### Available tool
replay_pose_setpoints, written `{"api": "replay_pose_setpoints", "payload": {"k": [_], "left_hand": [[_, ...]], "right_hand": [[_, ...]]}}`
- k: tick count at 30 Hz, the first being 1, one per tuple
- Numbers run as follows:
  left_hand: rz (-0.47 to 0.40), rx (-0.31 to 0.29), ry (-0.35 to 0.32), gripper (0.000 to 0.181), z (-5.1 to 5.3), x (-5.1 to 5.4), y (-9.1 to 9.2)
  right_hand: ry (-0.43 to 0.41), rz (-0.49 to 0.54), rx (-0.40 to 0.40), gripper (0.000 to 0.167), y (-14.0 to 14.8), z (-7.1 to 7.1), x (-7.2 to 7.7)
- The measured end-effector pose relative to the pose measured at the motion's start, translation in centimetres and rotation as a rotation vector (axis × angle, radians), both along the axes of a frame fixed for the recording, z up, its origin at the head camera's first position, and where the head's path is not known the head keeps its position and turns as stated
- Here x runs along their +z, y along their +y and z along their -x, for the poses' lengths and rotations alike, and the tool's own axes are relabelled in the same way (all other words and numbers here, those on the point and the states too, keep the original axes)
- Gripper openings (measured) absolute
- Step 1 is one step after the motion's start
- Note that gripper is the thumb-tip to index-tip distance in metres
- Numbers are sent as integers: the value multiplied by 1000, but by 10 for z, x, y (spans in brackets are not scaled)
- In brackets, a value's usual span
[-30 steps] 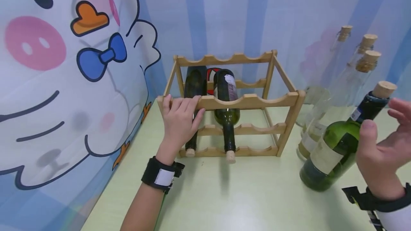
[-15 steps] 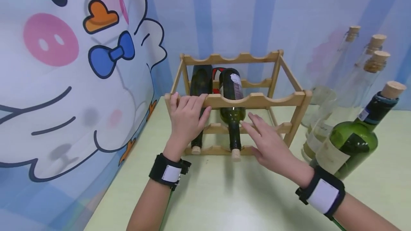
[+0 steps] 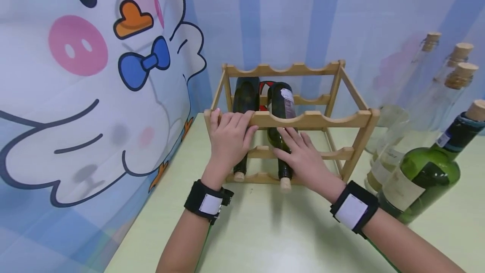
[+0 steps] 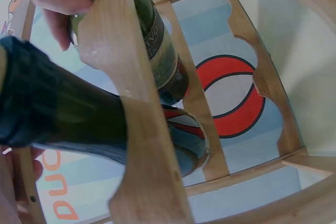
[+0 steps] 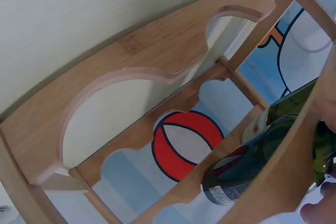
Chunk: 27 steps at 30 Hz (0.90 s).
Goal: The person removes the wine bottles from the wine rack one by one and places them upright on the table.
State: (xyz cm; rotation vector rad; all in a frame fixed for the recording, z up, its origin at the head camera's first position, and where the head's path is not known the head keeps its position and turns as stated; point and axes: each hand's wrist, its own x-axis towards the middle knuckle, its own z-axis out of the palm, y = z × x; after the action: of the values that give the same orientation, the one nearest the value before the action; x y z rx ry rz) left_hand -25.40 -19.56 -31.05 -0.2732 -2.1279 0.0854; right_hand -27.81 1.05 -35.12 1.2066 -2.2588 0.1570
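Note:
A wooden wine rack (image 3: 337,120) stands on the table with two dark corked wine bottles lying in it, necks tipped down towards me. My left hand (image 3: 229,140) holds the left end of its front top rail, fingers over the rail. Beneath that hand lies the left bottle (image 3: 245,96). My right hand (image 3: 303,159) touches the second wine bottle (image 3: 279,104) where shoulder meets neck, its fingers laid across the glass. In the left wrist view, right-hand fingers (image 4: 63,1) show against this bottle, partly behind the rail.
To the right of the rack stand a green corked wine bottle (image 3: 433,167) and several clear corked bottles (image 3: 452,96). A cartoon-printed curtain (image 3: 125,83) borders the table at left and back. Pale tabletop (image 3: 261,231) lies in front of the rack.
My right hand has come from beside the green bottle at right, leftwards to the second bottle in the rack. The left hand stays on the rail. The head view has shifted slightly right.

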Motion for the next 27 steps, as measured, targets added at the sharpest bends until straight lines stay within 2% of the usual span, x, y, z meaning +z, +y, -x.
{"api": "replay_pose_setpoints", "payload": {"k": [4,8,11,15,17,19,22,24,26,27], "left_hand": [[-17,12,-14,36,0,1,5],[-27,23,-32,35,0,3,9],[-40,23,-40,34,1,4,11],[-61,15,-42,34,3,6,11],[-73,2,-63,35,2,7,11],[-78,-12,-114,38,-1,8,11],[-96,-47,-235,53,-13,10,14],[-105,-81,-317,68,-28,6,19],[-123,-152,-346,82,-43,-2,29],[-132,-204,-338,88,-50,-8,35]], "right_hand": [[31,64,43,54,5,-7,5],[6,199,120,51,7,-19,18],[2,270,201,40,6,-35,29],[74,279,301,21,6,-62,38],[112,296,344,20,7,-75,40],[129,337,370,26,8,-87,43],[131,426,394,34,12,-101,48],[115,486,413,34,15,-109,53],[99,547,445,34,18,-114,58],[84,572,468,34,20,-116,60]]}}
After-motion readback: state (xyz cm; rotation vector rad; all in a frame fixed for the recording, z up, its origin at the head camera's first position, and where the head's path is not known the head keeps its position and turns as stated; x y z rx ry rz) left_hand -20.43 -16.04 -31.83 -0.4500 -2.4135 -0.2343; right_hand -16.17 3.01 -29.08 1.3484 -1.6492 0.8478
